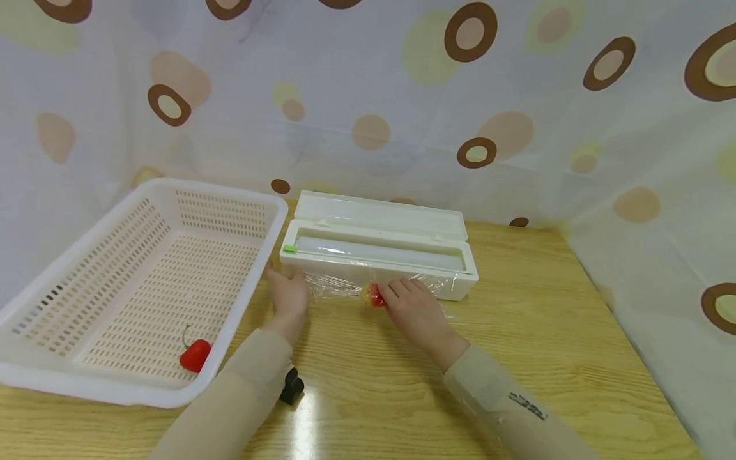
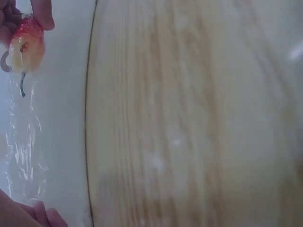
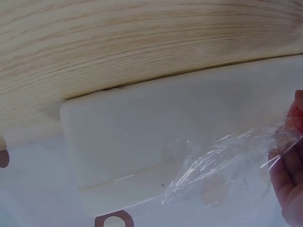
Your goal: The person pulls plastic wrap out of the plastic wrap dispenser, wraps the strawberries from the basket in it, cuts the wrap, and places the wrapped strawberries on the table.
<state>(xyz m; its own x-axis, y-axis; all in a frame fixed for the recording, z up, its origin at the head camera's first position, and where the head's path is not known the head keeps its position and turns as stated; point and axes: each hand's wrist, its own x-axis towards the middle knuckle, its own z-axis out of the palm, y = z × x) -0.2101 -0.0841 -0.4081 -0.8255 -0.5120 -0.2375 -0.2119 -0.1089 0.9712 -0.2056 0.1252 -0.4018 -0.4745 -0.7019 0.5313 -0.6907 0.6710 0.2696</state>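
My right hand [image 1: 415, 313] grips a small red-and-yellow fruit [image 1: 374, 294] in front of a white wrap dispenser box [image 1: 460, 287]. Clear plastic wrap [image 3: 208, 163] drapes from the box and lies over the fruit, crinkled by the right fingers. In the left wrist view the fruit [image 2: 28, 45] shows its thin stem pointing along the stretched film [image 2: 23, 142]. By the front left corner of the box, my left hand [image 1: 289, 297] pinches the other end of that film with curled fingers. The roll [image 1: 379, 252] lies inside the box under its raised lid [image 1: 379, 214].
A white slotted basket [image 1: 115, 395] stands left of my left arm. Inside, near its front right corner, lies a red fruit [image 1: 196, 355] with a green stem. A green slider [image 1: 290, 248] sits at the box's left end. Patterned cloth [image 1: 368, 83] hangs behind the wooden table [image 1: 546, 358].
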